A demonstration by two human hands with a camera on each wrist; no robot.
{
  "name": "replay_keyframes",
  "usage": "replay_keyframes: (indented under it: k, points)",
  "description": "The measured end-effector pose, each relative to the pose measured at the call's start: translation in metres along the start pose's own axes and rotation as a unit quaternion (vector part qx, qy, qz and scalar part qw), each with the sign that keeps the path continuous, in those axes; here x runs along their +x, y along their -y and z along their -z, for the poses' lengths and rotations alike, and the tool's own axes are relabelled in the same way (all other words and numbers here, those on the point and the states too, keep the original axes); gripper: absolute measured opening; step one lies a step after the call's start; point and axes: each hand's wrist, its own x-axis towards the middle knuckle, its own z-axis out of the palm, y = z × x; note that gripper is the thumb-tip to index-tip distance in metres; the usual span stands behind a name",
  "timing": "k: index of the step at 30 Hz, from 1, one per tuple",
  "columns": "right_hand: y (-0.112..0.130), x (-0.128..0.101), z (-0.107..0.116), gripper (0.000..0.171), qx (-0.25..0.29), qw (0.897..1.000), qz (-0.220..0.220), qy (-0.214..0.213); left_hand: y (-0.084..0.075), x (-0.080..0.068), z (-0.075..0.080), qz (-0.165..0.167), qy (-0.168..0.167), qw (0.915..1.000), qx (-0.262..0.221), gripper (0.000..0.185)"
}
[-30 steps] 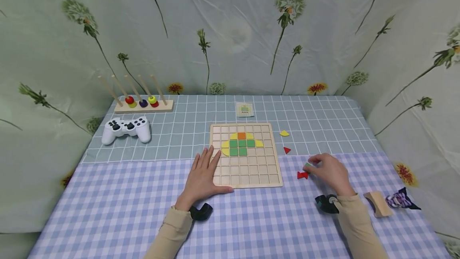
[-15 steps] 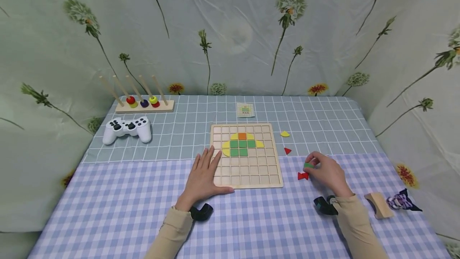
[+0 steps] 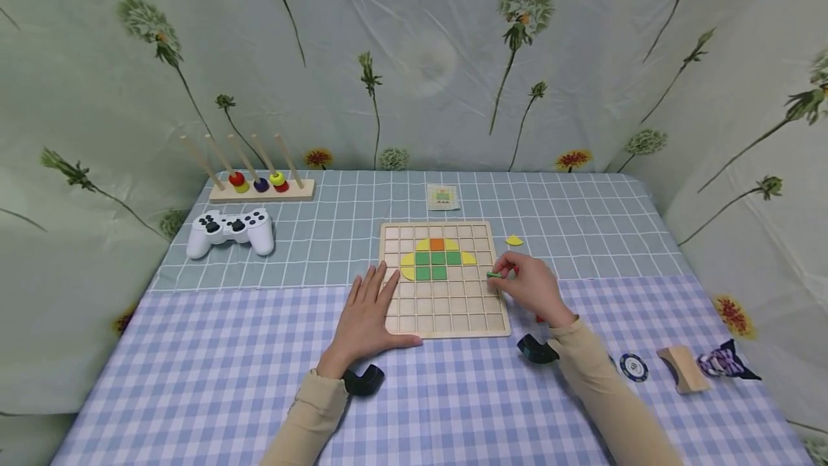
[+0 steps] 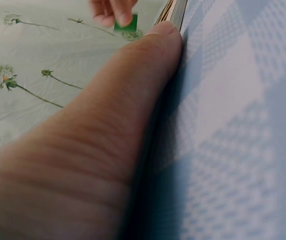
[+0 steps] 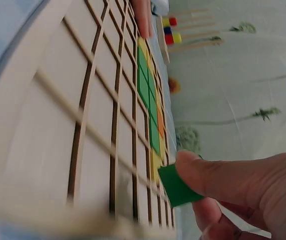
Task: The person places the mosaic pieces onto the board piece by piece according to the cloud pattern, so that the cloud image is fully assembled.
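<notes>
A wooden grid board (image 3: 446, 315) lies mid-table, its upper cells holding green squares (image 3: 438, 257), yellow curved tiles (image 3: 407, 266) and an orange square (image 3: 437, 244). Spread over the board's left edge, the fingers of my left hand (image 3: 364, 316) are straight, the thumb along the near edge. My right hand (image 3: 532, 288) pinches a green square tile (image 5: 175, 187) between thumb and fingers, above the board's right edge. In the left wrist view the green tile (image 4: 126, 23) shows beyond my thumb. A red piece (image 3: 540, 318) peeks out beside the right wrist.
A yellow tile (image 3: 514, 240) lies right of the board, a pattern card (image 3: 443, 197) behind it. Back left are a game controller (image 3: 231, 232) and a peg rack with beads (image 3: 261, 191). At right are a round chip (image 3: 634, 367), wooden arch block (image 3: 683, 369) and purple patterned item (image 3: 721, 362).
My right hand has lifted the green tile from beside the red triangles and carried it left to the board's right edge, uncovering the round chip. My left hand stays in place.
</notes>
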Motion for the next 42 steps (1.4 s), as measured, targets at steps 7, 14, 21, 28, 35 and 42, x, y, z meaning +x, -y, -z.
replay_keyframes:
  k: [7, 14, 21, 28, 35, 42]
  points:
    - [0.021, 0.017, -0.024, 0.008, 0.031, 0.999, 0.023, 0.02, 0.0, 0.0, -0.001, 0.007, 0.01, 0.9999, 0.005, 0.119]
    - [0.027, 0.027, -0.035, 0.007, 0.022, 0.999, 0.031, 0.037, 0.001, 0.001, -0.001, 0.016, 0.023, 0.9996, 0.005, 0.121]
    - [0.027, 0.034, -0.037, 0.006, 0.015, 0.999, 0.021, 0.043, 0.001, 0.0, -0.001, 0.017, 0.02, 0.9997, 0.003, 0.12]
    - [0.026, 0.036, -0.041, 0.005, -0.015, 0.999, 0.034, 0.034, 0.0, 0.0, 0.0, 0.018, 0.023, 0.9996, 0.003, 0.12]
    - [0.024, 0.035, -0.041, 0.005, -0.035, 0.998, 0.041, 0.037, -0.001, -0.001, 0.0, 0.009, 0.008, 0.9999, 0.005, 0.12]
    - [0.009, 0.037, -0.024, 0.012, 0.002, 0.998, 0.048, 0.027, 0.001, 0.0, -0.001, 0.0, 0.0, 1.0, 0.005, 0.12]
